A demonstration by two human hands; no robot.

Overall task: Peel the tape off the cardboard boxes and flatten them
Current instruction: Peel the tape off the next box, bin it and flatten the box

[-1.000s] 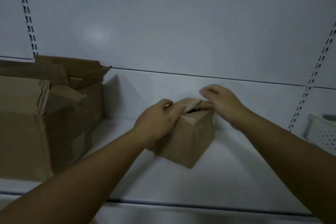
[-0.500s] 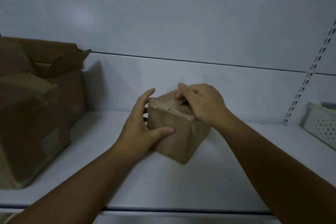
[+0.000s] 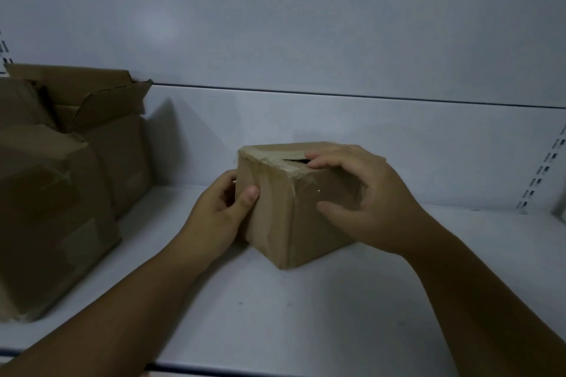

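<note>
So, three cardboard boxes can be counted on the white shelf (image 3: pixel 306 315). One small box (image 3: pixel 288 217) is sat near the middle with a corner turned toward the camera. Two bigger ones are parked off to the left: the front big box (image 3: pixel 46 223), and the back big box (image 3: pixel 122 150) just behind it with its flaps standing open.

Two hands are seen, both on the small box. The left hand (image 3: pixel 219 217) is curled round its left side, thumb pressed on the near face, the other fingers tucked behind and mostly hidden. The right hand (image 3: pixel 367 202) is wrapped over the right side, fingertips (image 3: pixel 318 162) laid on the top by a dark slit, thumb pressed on the front face.

Wrinkled tape (image 3: pixel 275 159) is stuck across the top and down the near corner; the number of strips can't be told in the dim light. The front big box is cut off by the left edge. One slotted rail (image 3: pixel 542 174) is seen far right, and something pale (image 3: pixel 560 208) at the right edge is cropped too much to be made out.
</note>
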